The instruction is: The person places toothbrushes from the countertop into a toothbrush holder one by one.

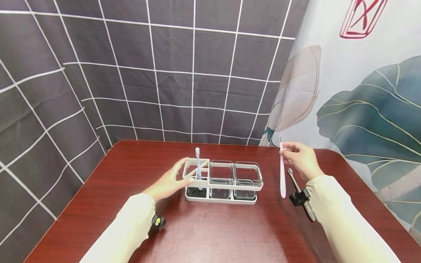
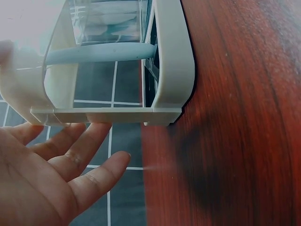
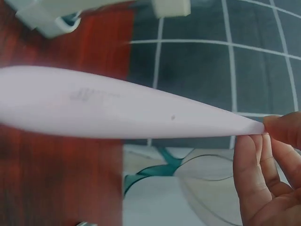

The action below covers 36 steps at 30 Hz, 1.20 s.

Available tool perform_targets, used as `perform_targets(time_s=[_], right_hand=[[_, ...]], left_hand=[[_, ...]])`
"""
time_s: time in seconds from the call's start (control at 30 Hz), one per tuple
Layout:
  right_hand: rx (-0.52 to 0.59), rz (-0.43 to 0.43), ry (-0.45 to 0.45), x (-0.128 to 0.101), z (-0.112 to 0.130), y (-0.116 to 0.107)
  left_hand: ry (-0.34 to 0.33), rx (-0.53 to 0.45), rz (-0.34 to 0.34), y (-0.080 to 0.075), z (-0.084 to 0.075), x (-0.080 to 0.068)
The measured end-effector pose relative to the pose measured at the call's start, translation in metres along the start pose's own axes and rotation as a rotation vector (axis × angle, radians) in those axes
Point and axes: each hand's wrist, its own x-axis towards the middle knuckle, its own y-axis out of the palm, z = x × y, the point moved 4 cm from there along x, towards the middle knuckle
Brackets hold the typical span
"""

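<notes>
While the pink toothbrush (image 1: 282, 171) hangs upright from a pinch of the right hand (image 1: 300, 157), just right of the white holder (image 1: 223, 180) and above the counter (image 1: 230, 226), the step looks like dropping it into a slot. To do that well, I judge it should stay vertical, line up over a free compartment and go down handle first. The left hand (image 1: 169, 182) lies with fingers straight against the holder's left end, steadying it; a blue toothbrush (image 1: 198, 166) stands in that end compartment. A grey toothbrush (image 1: 299, 191) lies on the counter beneath the right wrist, whose forearm is raised.
</notes>
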Motion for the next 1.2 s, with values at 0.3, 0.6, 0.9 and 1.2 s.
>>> perform_targets(time_s=[0.3, 0.6, 0.9, 1.2], right_hand=[[0.3, -0.028, -0.045, -0.01, 0.023, -0.008], [0.562, -0.02, -0.127, -0.017, 0.046, -0.012], [0.627, -0.029, -0.199, -0.02, 0.069, 0.0], [0.663, -0.029, -0.239, -0.022, 0.083, 0.015]], left_hand=[[-0.008, 0.01, 0.011, 0.0, 0.0, 0.001], [-0.001, -0.001, 0.015, 0.0, 0.0, 0.001], [-0.015, -0.001, 0.005, 0.0, 0.002, 0.003], [-0.025, 0.02, 0.002, 0.0, 0.002, 0.002]])
